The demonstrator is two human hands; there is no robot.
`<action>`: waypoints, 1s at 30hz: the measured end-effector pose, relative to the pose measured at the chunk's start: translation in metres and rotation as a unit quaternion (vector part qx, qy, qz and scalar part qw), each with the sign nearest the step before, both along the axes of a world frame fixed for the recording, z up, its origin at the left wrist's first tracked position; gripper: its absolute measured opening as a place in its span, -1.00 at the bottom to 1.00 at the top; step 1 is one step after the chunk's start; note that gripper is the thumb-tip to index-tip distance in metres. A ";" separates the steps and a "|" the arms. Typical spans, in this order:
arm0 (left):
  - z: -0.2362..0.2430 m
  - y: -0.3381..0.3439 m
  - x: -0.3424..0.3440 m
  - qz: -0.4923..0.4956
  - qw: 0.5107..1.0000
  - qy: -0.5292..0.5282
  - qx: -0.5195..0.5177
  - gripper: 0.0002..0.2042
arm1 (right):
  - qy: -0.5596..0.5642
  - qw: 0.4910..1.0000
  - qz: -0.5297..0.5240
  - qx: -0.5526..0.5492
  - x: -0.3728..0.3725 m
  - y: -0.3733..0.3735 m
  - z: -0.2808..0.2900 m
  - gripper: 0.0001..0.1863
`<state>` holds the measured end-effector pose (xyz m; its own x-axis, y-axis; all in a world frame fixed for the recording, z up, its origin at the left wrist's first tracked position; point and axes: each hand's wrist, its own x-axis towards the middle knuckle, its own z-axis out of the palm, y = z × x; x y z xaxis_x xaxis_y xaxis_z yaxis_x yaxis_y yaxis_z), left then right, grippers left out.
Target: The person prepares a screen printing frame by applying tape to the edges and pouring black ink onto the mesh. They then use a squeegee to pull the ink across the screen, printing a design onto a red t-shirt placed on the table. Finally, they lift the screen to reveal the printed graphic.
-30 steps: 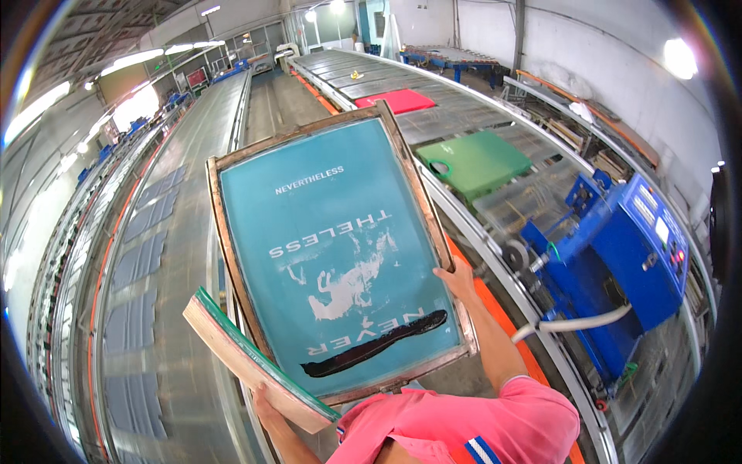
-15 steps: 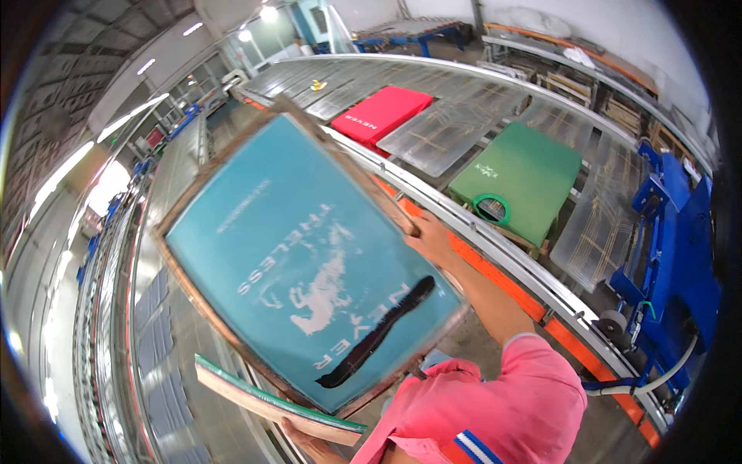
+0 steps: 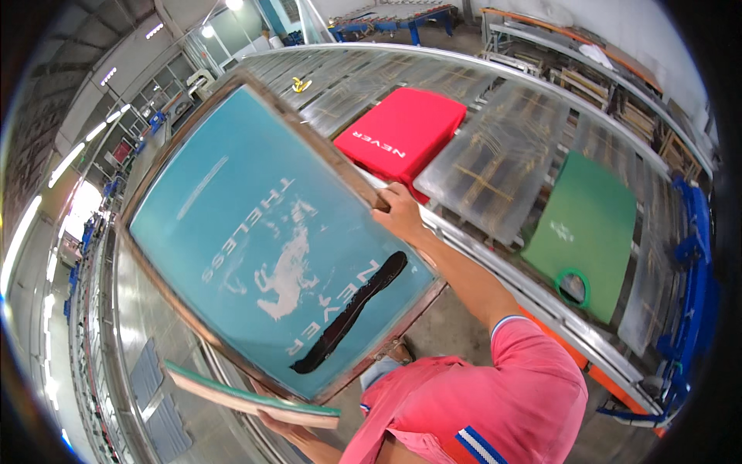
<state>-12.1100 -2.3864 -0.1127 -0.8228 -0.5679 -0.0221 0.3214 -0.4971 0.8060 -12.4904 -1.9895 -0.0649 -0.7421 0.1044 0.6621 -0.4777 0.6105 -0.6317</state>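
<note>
A wooden-framed printing screen with teal mesh is held tilted in front of me. Pale letters and a figure show in its mesh, and a thick streak of black ink lies across its near end. My right hand is closed round the frame's right side. Below the frame's near left corner, my left hand grips a long squeegee with a wooden body and a green blade. Part of that hand is hidden, and I cannot tell whether it also supports the frame.
Beside the screen runs a long print table with a metal rail. On it lie a red shirt with white lettering, a green shirt and a small yellow object. Blue machinery stands at right; grey pieces lie on the left table.
My view has shifted along the print table, and the red shirt now appears nearer. The screen and squeegee have moved along with me, both still held.
</note>
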 end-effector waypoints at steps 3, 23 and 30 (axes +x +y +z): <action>-0.004 -0.063 -0.131 -0.118 0.991 -0.004 -0.066 -0.15 | -0.004 0.997 -0.075 -0.020 -0.067 0.022 -0.008 -0.56; -0.010 0.079 -0.973 -0.579 0.800 -0.156 0.001 -0.55 | -0.180 0.810 -0.558 -0.027 -0.240 0.183 -0.113 -0.64; -0.052 0.125 -1.039 -0.660 0.711 -0.239 0.044 -0.48 | -0.251 0.745 -0.618 0.000 -0.246 0.169 -0.130 -0.65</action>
<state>-13.1495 -2.2614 -0.1643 -0.5248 0.7123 -0.4660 -0.7717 -0.1673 0.6135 -12.7365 -1.8205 -0.1954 -0.2329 0.9138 0.3329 0.7462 0.3874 -0.5413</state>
